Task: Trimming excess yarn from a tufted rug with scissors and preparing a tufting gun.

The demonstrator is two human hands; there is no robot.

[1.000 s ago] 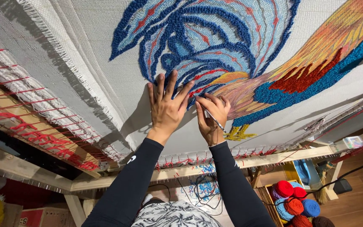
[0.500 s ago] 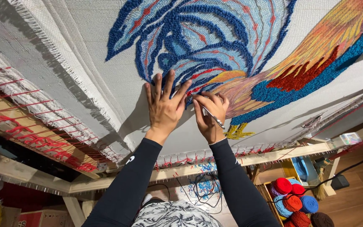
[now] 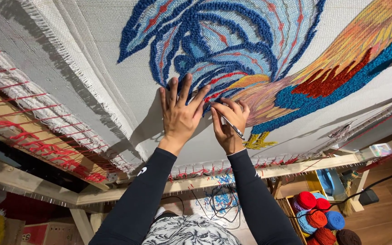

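A person works on a tufted rug stretched across a wooden frame, seen from below. The left hand lies flat on the grey backing cloth, fingers spread wide and holding nothing, its fingertips at the lower edge of the dark blue pile. The right hand is closed around a slim silver tool, probably small scissors or tweezers, with its fingertips pressed to the cloth where red and pale blue yarn meet; the tool's tip cannot be made out.

Compared with a second ago, little has altered. Both hands sit at the same spot on the design, the left spread in the same way and the right gripping the same tool. Only the view has shifted slightly, with the rug's blue shape sliding a touch to the left. That suggests fine, close work in one small patch, such as trimming or tidying stray yarn, rather than a move to a new area.

The orange, red and teal section runs toward the frame's upper right corner. Balls of yarn in red, blue and purple fill a crate on the floor below the frame's right end.
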